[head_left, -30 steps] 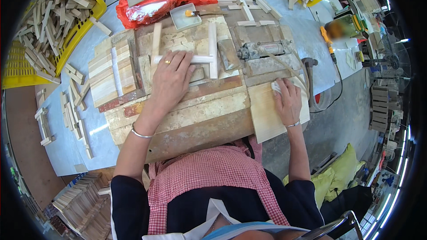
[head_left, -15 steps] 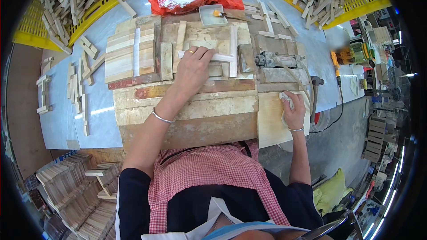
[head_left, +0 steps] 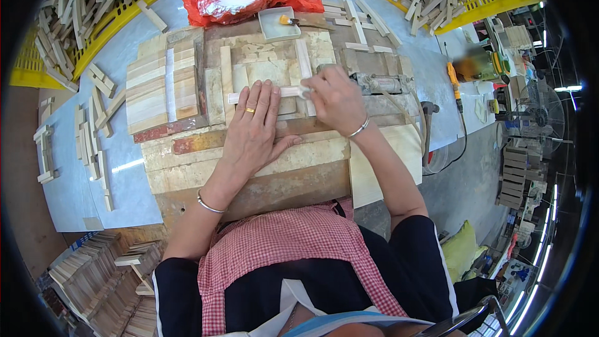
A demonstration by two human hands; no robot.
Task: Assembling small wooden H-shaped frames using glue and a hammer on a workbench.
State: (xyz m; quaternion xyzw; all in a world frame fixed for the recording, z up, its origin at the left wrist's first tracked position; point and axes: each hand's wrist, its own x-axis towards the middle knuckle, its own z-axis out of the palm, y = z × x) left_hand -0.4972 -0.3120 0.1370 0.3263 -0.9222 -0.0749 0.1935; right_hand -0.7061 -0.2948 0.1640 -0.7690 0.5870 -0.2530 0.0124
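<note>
My left hand point(head_left: 251, 128) lies flat with its fingers outstretched over a pale wooden crosspiece point(head_left: 289, 92) on a worn wooden jig point(head_left: 262, 150). At the crosspiece's right end, my right hand point(head_left: 337, 101) pinches a small white wad point(head_left: 304, 92), probably cloth or tissue. It touches the place where the crosspiece meets an upright wooden strip point(head_left: 302, 56). Another upright strip point(head_left: 226, 72) stands at the crosspiece's left end, left of my left hand. My right fingers partly cover the wad and the joint.
A metal clamp cylinder point(head_left: 384, 83) with hoses sits right of the jig. Joined strips point(head_left: 178, 81) lie left. Behind are a white tray point(head_left: 270, 28) with a brush and a red plastic bag point(head_left: 249, 1). Yellow crates point(head_left: 140, 3) of wood pieces flank the back.
My right hand has moved left and forward from the board at the right to the joint, carrying the white wad. My left hand has gone from gripping the crosspiece to lying flat.
</note>
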